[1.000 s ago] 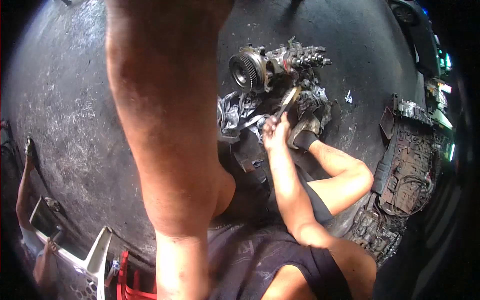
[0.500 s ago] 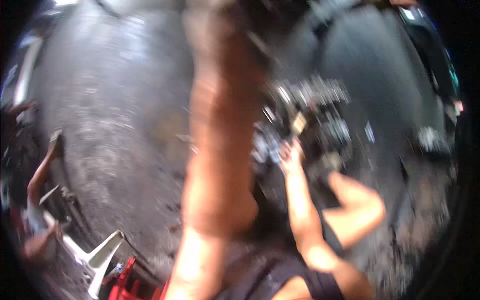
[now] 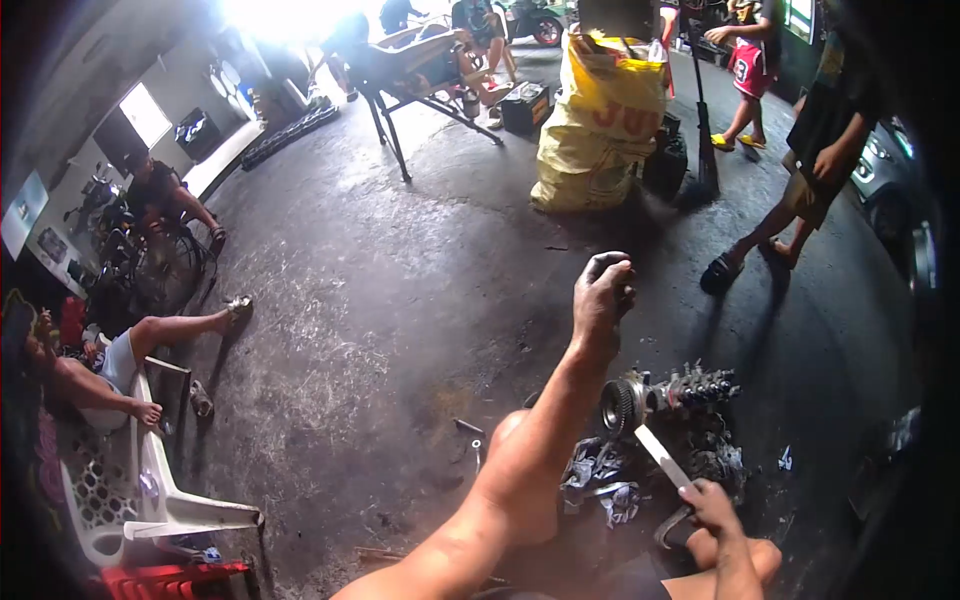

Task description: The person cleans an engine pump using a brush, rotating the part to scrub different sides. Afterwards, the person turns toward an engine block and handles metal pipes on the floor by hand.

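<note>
My left hand [image 3: 604,300] is raised at the end of an outstretched arm. Its fingers are curled closed and dark with grime; whatever may be inside is hidden. Lower right, my right hand [image 3: 712,505] grips one end of a pale flat strip [image 3: 662,456], which points up and left. Just beyond the strip's tip lies a metal engine part with a toothed gear wheel [image 3: 618,407] and a row of metal pieces [image 3: 700,388]. Crumpled rags [image 3: 610,490] sit beside it on the floor. A curved metallic-looking piece [image 3: 672,526] shows below my right hand.
A socket-like tool [image 3: 477,445] lies on the floor left of my knee. Ahead stands a full yellow sack [image 3: 600,130], with a battery [image 3: 524,107] nearby. A white plastic chair [image 3: 190,508] is at lower left. A person [image 3: 830,130] stands at right; others sit at left.
The view has swung up and become sharp, showing more of the workshop. My left arm, a large blur before, now extends forward with its hand visible. My right hand still holds the pale strip.
</note>
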Demonstrator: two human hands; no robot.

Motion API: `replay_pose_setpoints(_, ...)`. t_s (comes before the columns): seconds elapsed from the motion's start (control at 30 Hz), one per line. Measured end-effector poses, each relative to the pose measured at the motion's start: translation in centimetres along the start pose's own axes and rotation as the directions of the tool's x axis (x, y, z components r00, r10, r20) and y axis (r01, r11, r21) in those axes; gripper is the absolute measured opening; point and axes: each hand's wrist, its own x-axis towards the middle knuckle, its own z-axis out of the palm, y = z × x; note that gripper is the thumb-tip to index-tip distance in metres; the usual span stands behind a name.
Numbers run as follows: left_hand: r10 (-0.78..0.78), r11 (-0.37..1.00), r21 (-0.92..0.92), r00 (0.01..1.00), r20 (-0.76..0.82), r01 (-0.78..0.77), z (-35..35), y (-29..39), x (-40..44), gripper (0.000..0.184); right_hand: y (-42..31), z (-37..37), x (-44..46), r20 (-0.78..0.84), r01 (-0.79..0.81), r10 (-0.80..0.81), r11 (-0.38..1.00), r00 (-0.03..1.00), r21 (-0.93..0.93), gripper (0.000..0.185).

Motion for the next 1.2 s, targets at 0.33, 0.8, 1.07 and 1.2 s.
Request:
replay_pose_setpoints(0.33, -0.012, 0.989, 0.146, 1.000, 0.008, 0.011, 1.9, -2.3, -2.0, 0.015, -2.8, -2.3, -1.4, -0.317, 0.061, -0.413, 0.684, 0.854, -0.727, 0.043)
replay_pose_setpoints(0.8, -0.124, 0.974, 0.199, 0.991, 0.052, 0.111, 5.1, -5.8, -2.5, 0.013, -2.6, -0.7, -5.8, 0.039, 0.170, -0.264, 0.492, 0.964, -0.854, 0.045)
replay_pose_setpoints(1.07, -0.132, 0.971, 0.209, 0.989, 0.068, 0.115, 5.3, -6.8, -2.6, 0.014, -2.4, -1.1, -5.7, 0.083, 0.199, -0.265, 0.449, 0.961, -0.871, 0.045)
replay_pose_setpoints(1.2, -0.143, 0.967, 0.218, 0.988, 0.054, 0.129, 5.4, -7.1, -2.5, 0.015, -2.0, -1.1, -5.7, 0.111, 0.231, -0.278, 0.448, 0.954, -0.864, 0.046)
